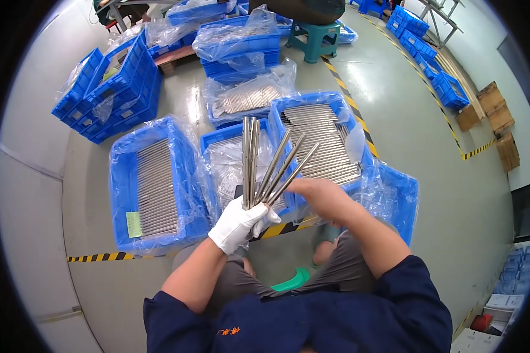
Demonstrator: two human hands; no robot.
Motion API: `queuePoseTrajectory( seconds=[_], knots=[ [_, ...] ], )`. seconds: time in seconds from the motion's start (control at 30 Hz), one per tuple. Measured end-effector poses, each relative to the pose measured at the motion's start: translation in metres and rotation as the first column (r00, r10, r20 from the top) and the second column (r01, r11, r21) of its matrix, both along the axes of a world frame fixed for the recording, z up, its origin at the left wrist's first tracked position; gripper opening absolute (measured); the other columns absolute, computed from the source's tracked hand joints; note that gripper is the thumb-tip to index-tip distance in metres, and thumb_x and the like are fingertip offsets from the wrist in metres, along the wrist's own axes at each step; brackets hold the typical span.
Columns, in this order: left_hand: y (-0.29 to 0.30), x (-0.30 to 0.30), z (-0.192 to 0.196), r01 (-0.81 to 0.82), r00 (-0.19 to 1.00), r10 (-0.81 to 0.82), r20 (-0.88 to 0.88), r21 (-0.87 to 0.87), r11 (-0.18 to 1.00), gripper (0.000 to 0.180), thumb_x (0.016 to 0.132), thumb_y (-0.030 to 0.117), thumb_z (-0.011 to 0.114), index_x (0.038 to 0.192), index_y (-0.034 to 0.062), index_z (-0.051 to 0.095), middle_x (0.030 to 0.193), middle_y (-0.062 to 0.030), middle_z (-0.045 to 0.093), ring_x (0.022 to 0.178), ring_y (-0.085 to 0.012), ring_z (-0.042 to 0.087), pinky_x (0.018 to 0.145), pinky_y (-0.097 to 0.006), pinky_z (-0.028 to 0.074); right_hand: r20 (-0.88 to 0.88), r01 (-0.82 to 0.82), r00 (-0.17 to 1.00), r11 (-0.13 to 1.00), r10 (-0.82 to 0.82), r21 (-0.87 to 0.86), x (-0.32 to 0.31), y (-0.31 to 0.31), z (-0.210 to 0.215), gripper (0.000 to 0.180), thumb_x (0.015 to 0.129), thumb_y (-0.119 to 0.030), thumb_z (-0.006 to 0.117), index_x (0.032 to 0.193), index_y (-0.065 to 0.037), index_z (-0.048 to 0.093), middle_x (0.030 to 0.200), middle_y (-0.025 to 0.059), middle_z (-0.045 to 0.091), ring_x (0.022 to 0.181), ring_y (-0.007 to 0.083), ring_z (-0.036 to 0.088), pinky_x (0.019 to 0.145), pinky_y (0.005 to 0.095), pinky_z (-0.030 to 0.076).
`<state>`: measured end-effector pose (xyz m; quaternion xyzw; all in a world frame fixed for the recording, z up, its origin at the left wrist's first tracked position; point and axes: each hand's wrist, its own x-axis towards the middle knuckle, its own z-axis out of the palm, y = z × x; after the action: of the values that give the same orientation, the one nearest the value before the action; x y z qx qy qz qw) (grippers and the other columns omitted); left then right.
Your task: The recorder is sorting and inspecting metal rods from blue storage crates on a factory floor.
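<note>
My left hand (237,223), in a white glove, is closed round the lower ends of several shiny metal rods (250,159). Some of these rods stand close together and upright; others fan out toward the right. Bare at the wrist, my right hand (310,189) is just right of the fanned rods, and its fingers are hidden, so I cannot tell what they hold. Beyond it a blue bin (365,154) contains many similar rods (318,138). Under the held rods sits a middle blue bin (206,140) with clear plastic over its contents.
At the left, a plastic-lined blue bin (119,176) holds a row of rods and a green note (133,224). Another blue bin (407,200) with plastic film stands at the right. Stacked blue bins (123,88) and a green stool (314,42) are farther off.
</note>
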<state>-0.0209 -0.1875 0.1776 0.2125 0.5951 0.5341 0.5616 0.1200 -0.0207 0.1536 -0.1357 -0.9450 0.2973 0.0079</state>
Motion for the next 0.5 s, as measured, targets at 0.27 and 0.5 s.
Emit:
queuePoseTrajectory(
  seconds=[0.27,0.5],
  knots=[
    [-0.002,0.001,-0.010,0.036,0.999,-0.036,0.025,0.007,0.999,0.019,0.078,0.020,0.053,0.078,0.0016,0.054,0.066,-0.0078,0.060,0.043,-0.0077,0.044,0.040,-0.020,0.035,-0.210,-0.139,0.791,0.165,-0.575,-0.976,0.003,0.026,0.035,0.035,0.088,-0.005,0.040,0.123,0.001,0.039,0.111,0.0119,0.053,0.095,0.0188,0.056,0.082,0.0304,0.047],
    [0.000,0.005,0.001,0.047,0.999,-0.047,0.021,-0.037,0.998,0.021,0.076,0.022,0.058,0.074,0.0010,0.058,0.055,-0.0026,0.052,0.042,-0.0084,0.044,0.040,-0.022,0.034,-0.349,-0.034,0.740,0.487,-0.575,-0.873,0.002,0.019,0.031,0.032,0.088,-0.004,0.042,0.119,0.003,0.043,0.110,0.0130,0.054,0.099,0.0202,0.056,0.082,0.0274,0.045]
  ],
)
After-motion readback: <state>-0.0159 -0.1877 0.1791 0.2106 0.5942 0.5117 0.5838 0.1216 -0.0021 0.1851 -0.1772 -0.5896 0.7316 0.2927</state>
